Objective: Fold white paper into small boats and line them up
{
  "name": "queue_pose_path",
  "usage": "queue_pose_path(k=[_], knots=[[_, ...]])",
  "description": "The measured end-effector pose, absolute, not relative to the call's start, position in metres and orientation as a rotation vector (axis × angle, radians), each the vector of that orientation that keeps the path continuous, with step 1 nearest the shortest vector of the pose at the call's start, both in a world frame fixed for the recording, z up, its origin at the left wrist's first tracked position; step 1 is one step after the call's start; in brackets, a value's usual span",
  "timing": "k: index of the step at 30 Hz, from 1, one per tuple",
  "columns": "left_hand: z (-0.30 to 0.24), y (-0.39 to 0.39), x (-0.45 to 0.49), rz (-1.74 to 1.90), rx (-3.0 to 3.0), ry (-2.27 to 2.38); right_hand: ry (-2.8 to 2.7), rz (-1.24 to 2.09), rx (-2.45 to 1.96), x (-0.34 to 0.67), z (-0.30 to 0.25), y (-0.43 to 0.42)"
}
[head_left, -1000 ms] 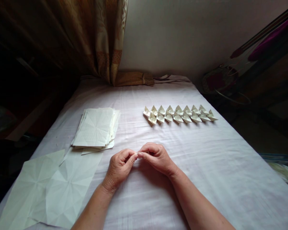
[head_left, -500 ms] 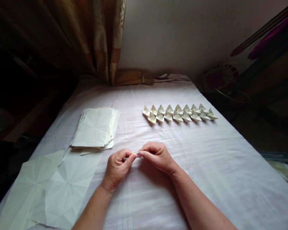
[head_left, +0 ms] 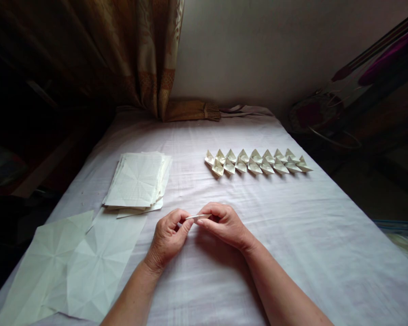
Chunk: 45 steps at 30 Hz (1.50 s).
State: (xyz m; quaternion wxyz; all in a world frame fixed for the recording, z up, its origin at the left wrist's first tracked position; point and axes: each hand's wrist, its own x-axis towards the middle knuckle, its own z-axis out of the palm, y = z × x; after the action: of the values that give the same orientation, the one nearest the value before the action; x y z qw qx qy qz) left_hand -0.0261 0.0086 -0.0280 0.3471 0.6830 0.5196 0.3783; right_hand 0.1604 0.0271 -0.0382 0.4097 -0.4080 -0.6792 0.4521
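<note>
A small folded piece of white paper (head_left: 197,217) is pinched between my two hands, seen nearly edge-on. My left hand (head_left: 170,233) grips its left end between thumb and forefinger. At the other end, my right hand (head_left: 224,224) has its thumb below and fingers curled over the top. Beyond my right hand stand two rows of small folded paper boats (head_left: 255,162), set close together. To the left of my left hand lies a stack of creased white paper sheets (head_left: 136,179). Nearer me, loose creased sheets (head_left: 97,262) overlap one another.
A pale bedsheet (head_left: 292,244) covers the flat surface under everything. A gold-brown curtain (head_left: 153,68) hangs at the back left, its tasselled end (head_left: 211,112) lying along the far edge. Behind is a plain wall (head_left: 251,50). Dark clutter stands off both sides.
Both hands stay close together, and more of the folded paper's edge shows between the fingertips. The whole view has shifted slightly, with things appearing a little further right.
</note>
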Motion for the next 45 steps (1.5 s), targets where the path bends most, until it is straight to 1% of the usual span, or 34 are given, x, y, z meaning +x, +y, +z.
queue_pose_path(k=[16, 20, 24, 29, 35, 39, 45], knots=[[-0.029, 0.007, -0.025, 1.009, 1.893, 1.299, -1.779, 1.008, -1.018, 0.156, -0.037, 0.025], [-0.027, 0.006, -0.025, 0.959, 1.814, 1.296, -1.750, 0.957, -1.010, 0.152, -0.036, 0.023], [-0.026, 0.007, -0.024, 0.938, 1.738, 1.318, -1.700, 0.998, -1.014, 0.149, -0.037, 0.023], [-0.029, 0.007, -0.025, 0.994, 1.634, 1.353, -1.705, 1.053, -1.027, 0.149, -0.037, 0.023], [-0.034, 0.007, -0.028, 1.052, 1.469, 1.383, -1.674, 1.006, -1.025, 0.150, -0.039, 0.025], [-0.037, 0.008, -0.027, 1.038, 1.489, 1.401, -1.630, 0.914, -0.995, 0.149, -0.041, 0.026], [-0.043, 0.011, -0.025, 1.121, 1.372, 1.460, -1.603, 0.749, -1.007, 0.147, -0.041, 0.023]])
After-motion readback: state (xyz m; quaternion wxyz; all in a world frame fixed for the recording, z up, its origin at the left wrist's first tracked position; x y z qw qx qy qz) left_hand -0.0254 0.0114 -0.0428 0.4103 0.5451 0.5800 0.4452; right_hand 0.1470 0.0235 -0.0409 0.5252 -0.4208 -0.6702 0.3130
